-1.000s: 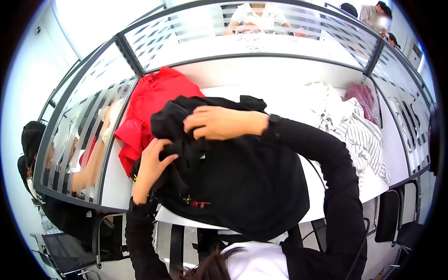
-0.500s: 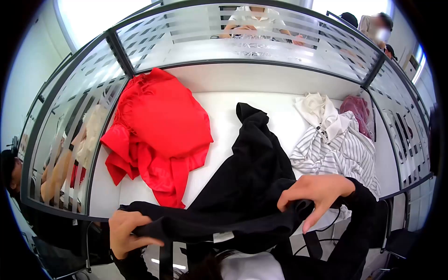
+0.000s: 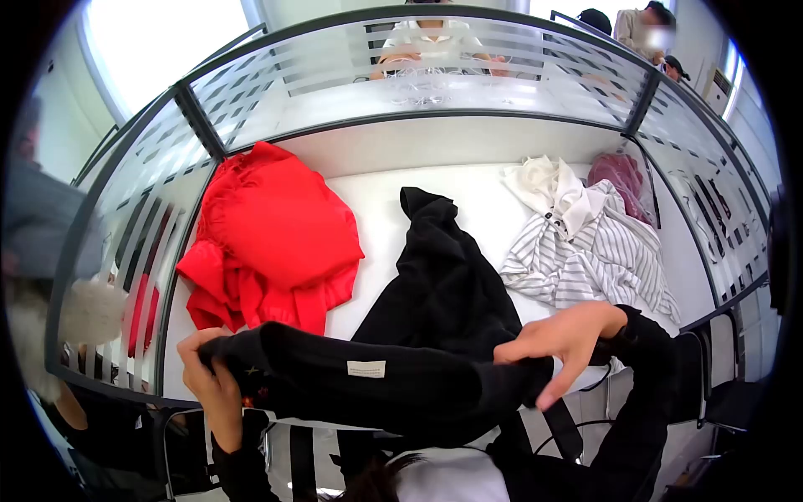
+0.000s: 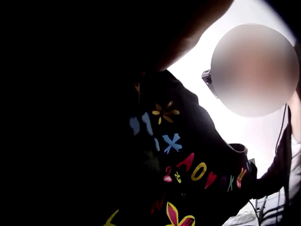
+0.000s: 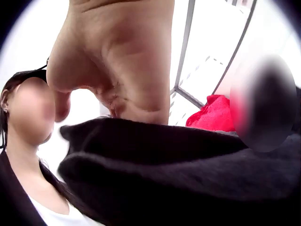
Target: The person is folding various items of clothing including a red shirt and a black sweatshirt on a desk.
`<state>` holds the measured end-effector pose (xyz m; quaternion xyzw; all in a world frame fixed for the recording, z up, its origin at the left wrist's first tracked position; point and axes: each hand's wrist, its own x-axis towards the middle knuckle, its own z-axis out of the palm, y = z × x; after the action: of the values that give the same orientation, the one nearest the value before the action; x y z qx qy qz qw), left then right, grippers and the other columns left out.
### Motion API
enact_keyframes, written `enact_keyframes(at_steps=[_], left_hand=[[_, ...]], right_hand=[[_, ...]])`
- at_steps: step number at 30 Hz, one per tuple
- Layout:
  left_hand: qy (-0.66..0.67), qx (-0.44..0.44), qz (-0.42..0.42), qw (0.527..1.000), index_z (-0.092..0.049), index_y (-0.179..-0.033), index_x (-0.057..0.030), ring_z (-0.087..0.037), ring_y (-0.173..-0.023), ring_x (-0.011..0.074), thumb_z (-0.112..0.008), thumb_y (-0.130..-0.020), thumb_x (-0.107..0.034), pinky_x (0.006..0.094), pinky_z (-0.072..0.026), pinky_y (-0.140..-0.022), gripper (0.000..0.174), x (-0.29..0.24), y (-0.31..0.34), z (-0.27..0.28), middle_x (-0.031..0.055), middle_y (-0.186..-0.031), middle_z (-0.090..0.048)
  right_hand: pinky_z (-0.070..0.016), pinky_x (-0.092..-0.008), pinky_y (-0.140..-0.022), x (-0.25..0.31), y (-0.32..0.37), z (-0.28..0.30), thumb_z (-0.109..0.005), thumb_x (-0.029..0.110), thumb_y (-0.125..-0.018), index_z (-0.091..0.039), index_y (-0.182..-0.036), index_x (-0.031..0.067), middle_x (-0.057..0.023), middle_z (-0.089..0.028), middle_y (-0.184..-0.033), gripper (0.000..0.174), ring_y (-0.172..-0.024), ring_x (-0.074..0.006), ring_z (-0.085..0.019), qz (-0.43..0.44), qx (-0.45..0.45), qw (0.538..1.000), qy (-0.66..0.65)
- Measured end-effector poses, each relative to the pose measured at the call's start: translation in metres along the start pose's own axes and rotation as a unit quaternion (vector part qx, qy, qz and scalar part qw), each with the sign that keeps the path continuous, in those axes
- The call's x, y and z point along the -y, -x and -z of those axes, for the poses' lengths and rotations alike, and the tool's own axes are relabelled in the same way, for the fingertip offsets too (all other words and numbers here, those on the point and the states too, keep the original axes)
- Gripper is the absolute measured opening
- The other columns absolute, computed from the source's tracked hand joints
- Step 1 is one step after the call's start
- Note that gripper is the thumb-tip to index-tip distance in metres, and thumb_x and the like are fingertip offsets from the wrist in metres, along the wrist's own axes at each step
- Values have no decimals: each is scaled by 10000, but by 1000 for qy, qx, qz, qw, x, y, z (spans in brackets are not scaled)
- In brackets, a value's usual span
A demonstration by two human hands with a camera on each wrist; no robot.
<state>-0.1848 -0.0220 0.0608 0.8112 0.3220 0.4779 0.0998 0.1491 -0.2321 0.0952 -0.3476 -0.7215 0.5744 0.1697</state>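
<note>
A black garment (image 3: 452, 289) lies lengthwise on the white table, its narrow end pointing away. Its wide banded opening is raised at the near edge and shows a pale label (image 3: 366, 369) inside. My left hand (image 3: 214, 386) grips the left end of this band. At the opposite end, my right hand (image 3: 570, 341) holds the band between fingers and thumb; in the right wrist view, the fingertips disappear behind the black cloth (image 5: 188, 174). Colourful flower and letter motifs (image 4: 171, 143) decorate the cloth in the dark left wrist view.
Red fringed cloth (image 3: 272, 238) is heaped at the left. On the right lie a white and striped garment (image 3: 577, 251) and a plum-coloured bundle in clear plastic (image 3: 621, 186). A grey-framed partition (image 3: 418, 114) borders the table, with people beyond it.
The black garment came off the red cloth and was drawn toward me, its band stretched between both hands. Since half a second ago, the band has tilted, bringing its inside and label further into view.
</note>
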Motion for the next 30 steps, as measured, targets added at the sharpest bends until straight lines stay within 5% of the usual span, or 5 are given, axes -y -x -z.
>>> enact_keyframes(at_steps=[7,15,22,25,30], left_hand=[[35,-3,-50,998,-431,-899,12,-548,-669,208,-488,-785,37,283,-430,-648,130,-6,8,5,130,-782,-559],[-5,107,-46,993,-474,-895,-13,-528,-528,281,-597,-755,-14,333,-399,-502,187,2,6,-17,127,-610,-513],[-73,305,-114,943,-480,-1067,-36,-519,-859,331,-660,-734,-207,387,-425,-708,416,14,9,-47,171,-934,-529],[-263,246,-339,869,-514,-1022,-15,-449,-1049,297,-655,-687,-133,414,-361,-887,382,26,4,-32,149,-1129,-470],[-214,371,-354,832,-531,-1001,-31,-465,-1035,271,-633,-691,-95,381,-376,-885,332,33,3,-12,116,-1150,-463]], right_hand=[[-436,-325,-545,-12,-13,-29,-634,230,-804,-474,-988,-46,-167,-569,-673,369,-652,-310,-585,-41,-47,995,77],[-432,-357,-664,-36,-5,-1,-584,32,-725,-516,-922,9,-129,-546,-810,210,-764,-336,-542,0,-378,889,260],[-439,-347,-611,-67,-11,14,-572,51,-762,-535,-918,58,-170,-577,-743,161,-710,-359,-554,-66,-446,859,242],[-421,-326,-562,-83,-6,20,-574,74,-782,-537,-933,42,-165,-567,-690,158,-625,-336,-543,-78,-428,864,253],[-403,-336,-539,-90,-17,21,-575,118,-793,-542,-903,38,-171,-549,-652,140,-596,-335,-528,-109,-400,877,243]])
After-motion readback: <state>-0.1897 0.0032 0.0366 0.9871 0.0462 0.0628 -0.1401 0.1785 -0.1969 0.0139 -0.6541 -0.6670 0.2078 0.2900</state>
